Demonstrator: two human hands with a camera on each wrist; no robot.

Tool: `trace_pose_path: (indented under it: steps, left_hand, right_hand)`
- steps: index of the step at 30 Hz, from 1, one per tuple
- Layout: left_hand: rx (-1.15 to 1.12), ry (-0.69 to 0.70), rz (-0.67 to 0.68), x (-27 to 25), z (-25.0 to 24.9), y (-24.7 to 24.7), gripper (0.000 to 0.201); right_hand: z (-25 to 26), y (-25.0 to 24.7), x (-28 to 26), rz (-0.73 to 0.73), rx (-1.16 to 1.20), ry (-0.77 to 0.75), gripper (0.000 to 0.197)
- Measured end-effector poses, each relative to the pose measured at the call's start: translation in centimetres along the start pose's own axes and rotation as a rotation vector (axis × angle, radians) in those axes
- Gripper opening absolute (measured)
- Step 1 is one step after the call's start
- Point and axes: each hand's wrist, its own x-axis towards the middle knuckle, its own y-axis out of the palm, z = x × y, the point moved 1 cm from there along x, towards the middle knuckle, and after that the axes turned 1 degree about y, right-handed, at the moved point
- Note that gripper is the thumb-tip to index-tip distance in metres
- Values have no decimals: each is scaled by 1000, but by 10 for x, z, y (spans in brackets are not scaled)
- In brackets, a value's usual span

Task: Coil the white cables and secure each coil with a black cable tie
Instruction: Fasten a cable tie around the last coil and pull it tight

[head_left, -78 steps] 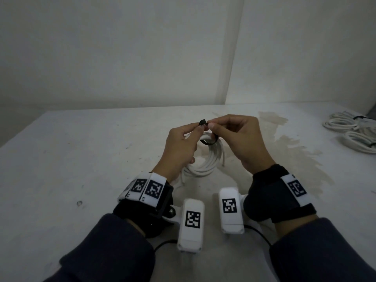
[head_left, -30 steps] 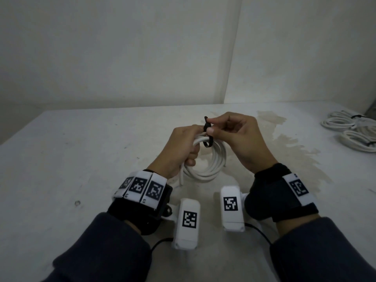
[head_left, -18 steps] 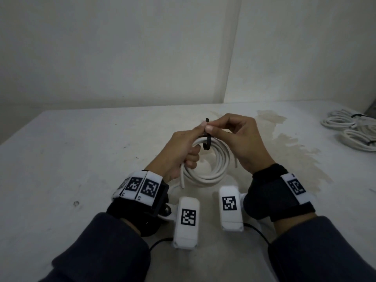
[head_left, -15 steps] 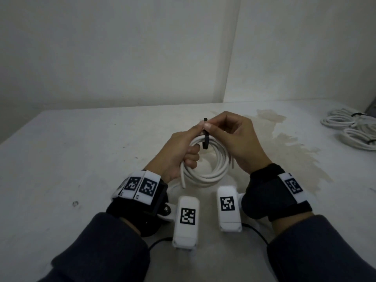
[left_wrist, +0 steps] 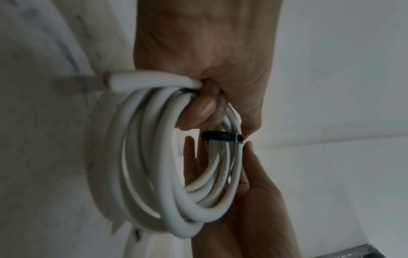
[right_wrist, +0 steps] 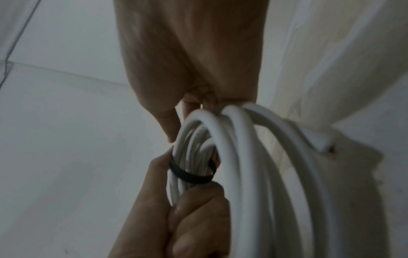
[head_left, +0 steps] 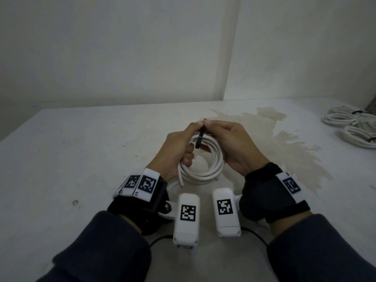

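**Coil held above surface, tie looped on**

White cable coil [head_left: 205, 159] held up between both hands, just above the pale surface [head_left: 81, 159], near the middle of it. Left hand [head_left: 177, 153] on the coil's left side: fingers [left_wrist: 202, 111] curled through the loops, gripping the bundle; thumb and forefinger meeting at the top by the tie. Right hand [head_left: 234, 145] opposite: thumb and forefinger pinched on the upper end of the black cable tie [head_left: 200, 137], other fingers passing behind the coil's far side. Tie wrapped around the bundled strands at the top of the coil, closed into a loop; band sitting a little loose around the strands in the right wrist view [right_wrist: 192, 176]. One cut cable end [head_left: 181, 180] sticking out below the left hand. Brownish stain [head_left: 289, 143] on the surface to the right of the hands. Finished coils [head_left: 352, 127] lying at the far right edge, well apart, dark ties showing on them.
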Motion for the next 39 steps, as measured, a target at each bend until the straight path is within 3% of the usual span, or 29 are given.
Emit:
trace_pose_path:
  steps: [5, 11, 17, 21, 27, 29, 33, 39]
  left_hand:
    - [75, 37, 38, -2, -1, 0, 43]
    - [183, 59, 97, -4, -5, 2, 45]
    - [198, -2, 118, -7, -4, 13, 36]
    - [227, -12, 125, -5, -2, 13, 33]
    - [205, -74, 193, -3, 3, 14, 31]
    - [154, -100, 201, -3, 5, 11, 30]
    - [26, -112, 139, -2, 8, 3, 30]
    - [-110, -128, 54, 4, 9, -4, 28]
  right_hand:
    - [2, -1, -1, -59, 37, 22, 25]
    - [8, -11, -1, -23, 29, 9, 16]
    - [17, -20, -2, -98, -109, -93, 14]
    - [22, -24, 0, -230, -269, -186, 14]
    - [14, -28, 1, -329, -241, -148, 21]
    - [11, -28, 2, -295, -275, -103, 22]
    - [10, -29, 0, -69, -469, 94, 25]
    - [10, -34, 0, 12, -496, 103, 8]
